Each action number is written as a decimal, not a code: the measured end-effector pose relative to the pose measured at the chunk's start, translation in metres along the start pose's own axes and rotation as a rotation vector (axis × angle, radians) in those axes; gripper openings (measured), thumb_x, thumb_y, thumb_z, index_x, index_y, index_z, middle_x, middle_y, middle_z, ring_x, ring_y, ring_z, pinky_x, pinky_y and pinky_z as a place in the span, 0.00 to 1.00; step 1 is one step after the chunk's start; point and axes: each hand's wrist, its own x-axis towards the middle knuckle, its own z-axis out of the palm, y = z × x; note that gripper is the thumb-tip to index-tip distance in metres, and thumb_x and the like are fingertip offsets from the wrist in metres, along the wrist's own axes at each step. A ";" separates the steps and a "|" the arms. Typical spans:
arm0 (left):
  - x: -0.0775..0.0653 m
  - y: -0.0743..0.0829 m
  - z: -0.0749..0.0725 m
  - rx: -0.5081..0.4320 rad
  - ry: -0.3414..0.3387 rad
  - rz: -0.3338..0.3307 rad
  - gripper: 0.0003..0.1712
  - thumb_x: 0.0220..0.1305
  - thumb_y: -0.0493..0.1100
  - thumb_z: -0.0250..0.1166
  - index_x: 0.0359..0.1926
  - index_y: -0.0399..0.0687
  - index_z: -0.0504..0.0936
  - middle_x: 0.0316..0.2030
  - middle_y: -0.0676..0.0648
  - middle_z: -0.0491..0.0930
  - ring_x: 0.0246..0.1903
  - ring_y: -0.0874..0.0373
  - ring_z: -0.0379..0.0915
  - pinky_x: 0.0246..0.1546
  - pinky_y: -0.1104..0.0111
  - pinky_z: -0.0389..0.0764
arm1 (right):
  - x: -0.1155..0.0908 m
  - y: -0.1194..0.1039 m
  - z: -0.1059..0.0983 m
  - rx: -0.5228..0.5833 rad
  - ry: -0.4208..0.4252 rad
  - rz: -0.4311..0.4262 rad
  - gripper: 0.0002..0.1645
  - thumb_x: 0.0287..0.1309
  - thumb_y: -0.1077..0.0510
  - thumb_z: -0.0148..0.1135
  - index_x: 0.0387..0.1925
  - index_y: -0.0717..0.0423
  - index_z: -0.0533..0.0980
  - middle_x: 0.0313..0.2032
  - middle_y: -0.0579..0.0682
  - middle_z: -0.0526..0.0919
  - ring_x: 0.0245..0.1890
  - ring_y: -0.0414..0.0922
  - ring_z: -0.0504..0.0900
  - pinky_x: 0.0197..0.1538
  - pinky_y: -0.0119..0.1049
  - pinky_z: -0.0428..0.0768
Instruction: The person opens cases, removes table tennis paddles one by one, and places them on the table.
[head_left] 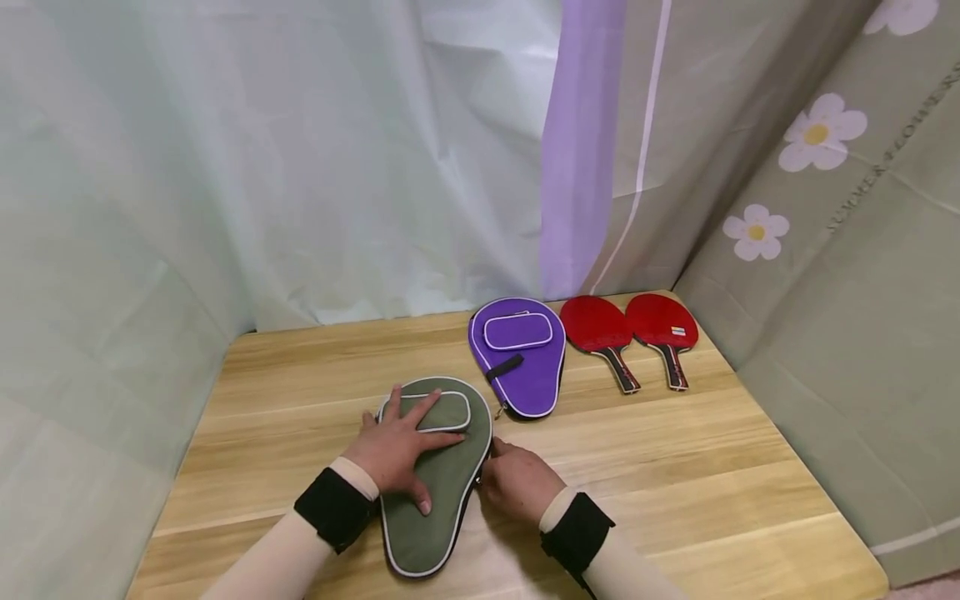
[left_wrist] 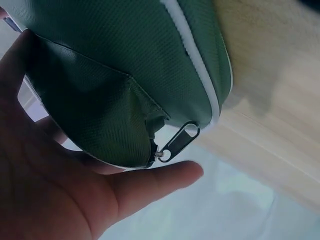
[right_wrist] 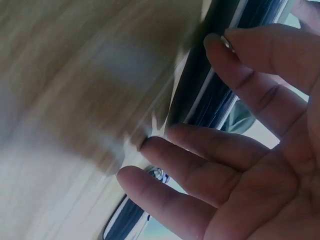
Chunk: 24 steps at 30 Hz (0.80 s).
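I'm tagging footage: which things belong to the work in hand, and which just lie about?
In use:
green paddle case, left hand on it
metal zipper pull, pinched in right hand

Apparently lying about:
purple paddle case
two red table tennis paddles

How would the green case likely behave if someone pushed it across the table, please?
The green case would probably slide rather than roll, since it lies flat on the table. Its pocket may give softly, since it creases beside its zipper pull. The left hand spread over the case would likely add drag.
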 end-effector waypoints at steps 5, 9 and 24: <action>0.002 0.000 0.001 -0.045 -0.003 -0.021 0.67 0.24 0.71 0.96 0.75 0.78 0.83 0.89 0.36 0.60 0.81 0.04 0.46 0.57 0.11 0.75 | -0.006 0.009 0.031 -0.012 -0.036 -0.024 0.10 0.66 0.48 0.79 0.28 0.34 0.88 0.50 0.48 0.92 0.48 0.48 0.95 0.62 0.47 0.92; 0.005 -0.001 0.002 -0.077 0.007 -0.030 0.66 0.25 0.69 0.96 0.75 0.76 0.84 0.88 0.33 0.60 0.80 0.02 0.47 0.61 0.14 0.76 | -0.012 0.001 0.028 0.005 -0.087 -0.021 0.09 0.66 0.46 0.80 0.29 0.32 0.88 0.55 0.53 0.92 0.56 0.62 0.94 0.54 0.55 0.94; 0.013 0.001 0.007 -0.078 0.042 -0.108 0.65 0.27 0.70 0.96 0.75 0.75 0.84 0.89 0.31 0.58 0.80 0.02 0.45 0.55 0.17 0.82 | -0.030 -0.018 0.019 0.084 -0.211 0.075 0.05 0.66 0.47 0.80 0.38 0.28 0.90 0.70 0.66 0.87 0.68 0.77 0.85 0.55 0.77 0.89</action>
